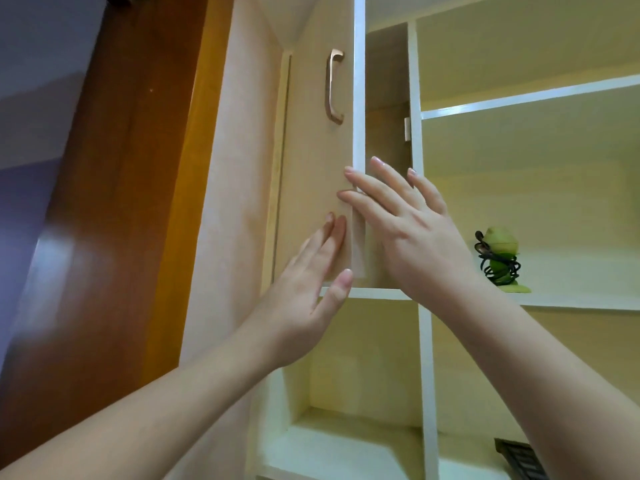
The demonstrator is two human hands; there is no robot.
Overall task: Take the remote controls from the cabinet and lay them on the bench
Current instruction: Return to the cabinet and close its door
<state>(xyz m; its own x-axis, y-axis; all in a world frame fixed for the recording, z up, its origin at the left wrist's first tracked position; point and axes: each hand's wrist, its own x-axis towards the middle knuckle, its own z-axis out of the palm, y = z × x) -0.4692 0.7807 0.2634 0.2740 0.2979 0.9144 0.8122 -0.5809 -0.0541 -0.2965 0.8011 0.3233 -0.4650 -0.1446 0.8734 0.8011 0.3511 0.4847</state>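
The cabinet door, pale wood with a copper handle, stands partly ajar in front of me. My left hand lies with straight fingers flat against the door's lower face. My right hand has its straight fingers on the door's white edge, reaching past it toward the dark compartment behind. A dark ridged object, possibly a remote control, shows at the bottom right on a lower shelf. Neither hand holds anything.
Open shelves fill the right side. A green figure wrapped in a black cable sits on the middle shelf. A brown wooden door frame stands to the left. A lower open compartment lies beneath the door.
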